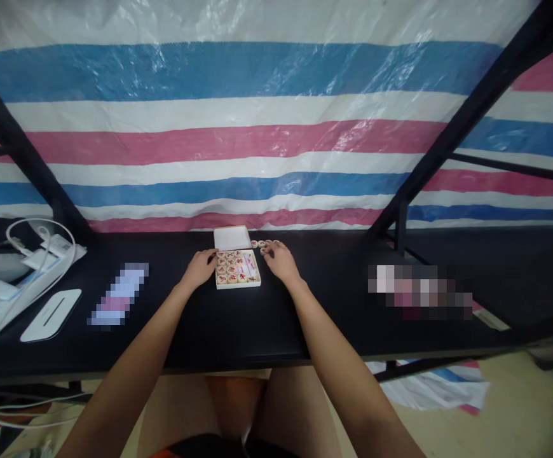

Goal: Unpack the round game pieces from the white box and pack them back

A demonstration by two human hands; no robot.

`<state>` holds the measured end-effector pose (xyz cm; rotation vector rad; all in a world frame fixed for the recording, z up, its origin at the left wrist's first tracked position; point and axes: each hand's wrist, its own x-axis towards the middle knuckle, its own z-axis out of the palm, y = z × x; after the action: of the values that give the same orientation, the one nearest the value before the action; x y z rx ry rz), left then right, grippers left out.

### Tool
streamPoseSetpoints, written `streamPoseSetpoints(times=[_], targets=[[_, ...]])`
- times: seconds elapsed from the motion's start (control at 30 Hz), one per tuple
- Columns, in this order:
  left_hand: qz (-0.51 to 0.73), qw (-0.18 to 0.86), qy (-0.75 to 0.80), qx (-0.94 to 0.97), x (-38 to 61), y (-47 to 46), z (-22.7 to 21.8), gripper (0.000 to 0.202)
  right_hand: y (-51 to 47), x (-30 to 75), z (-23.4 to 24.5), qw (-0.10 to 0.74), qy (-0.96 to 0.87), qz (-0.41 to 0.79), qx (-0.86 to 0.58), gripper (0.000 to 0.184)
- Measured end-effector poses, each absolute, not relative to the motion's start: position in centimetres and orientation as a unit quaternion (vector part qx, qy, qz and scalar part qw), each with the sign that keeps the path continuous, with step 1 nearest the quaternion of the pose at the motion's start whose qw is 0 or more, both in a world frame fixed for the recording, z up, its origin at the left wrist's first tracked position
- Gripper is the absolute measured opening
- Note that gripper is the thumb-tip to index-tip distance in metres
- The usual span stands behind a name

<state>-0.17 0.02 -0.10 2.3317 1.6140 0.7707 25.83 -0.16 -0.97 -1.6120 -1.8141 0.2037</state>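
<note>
A small white box (pixel 238 286) holds rows of round Chinese chess pieces (pixel 231 270) with red characters, and a printed packet or paper (pixel 248 264) lies along its right side. My left hand (pixel 201 267) is closed at the box's upper left edge, fingertips against it. Beyond the box rests its white lid (pixel 232 238), inner side up. Several loose chess pieces (pixel 255 243) lie in a row right of the lid. Over the row's near end, my right hand (pixel 280 259) has its fingers bent in around a chess piece (pixel 263 251), partly hidden by them.
On the black table (pixel 200 343), a blurred-out phone-like object (pixel 119 296) and a white slotted plate (pixel 51 315) lie left, beside white cables and a power strip (pixel 42 267). Another blurred object (pixel 419 289) lies right. Black metal posts (pixel 429 152) and striped plastic sheeting (pixel 238 143) stand behind.
</note>
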Motion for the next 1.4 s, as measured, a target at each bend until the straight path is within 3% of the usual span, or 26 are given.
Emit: streamPoseSetpoints(times=[0.43,1.07,1.4], targets=[[0.258,0.108,0.547,0.789,-0.3,0.1,-0.1,0.038,-0.7,25.6,-0.4,0.302,-0.734,0.123,-0.597,0.032],[0.258,0.114,0.552,0.785,-0.2,0.0,-0.1,0.038,-0.7,25.4,-0.4,0.299,-0.751,0.127,-0.575,0.029],[0.255,0.109,0.549,0.789,-0.2,0.1,-0.1,0.038,-1.6,24.0,0.8,0.367,-0.781,0.136,-0.486,0.021]])
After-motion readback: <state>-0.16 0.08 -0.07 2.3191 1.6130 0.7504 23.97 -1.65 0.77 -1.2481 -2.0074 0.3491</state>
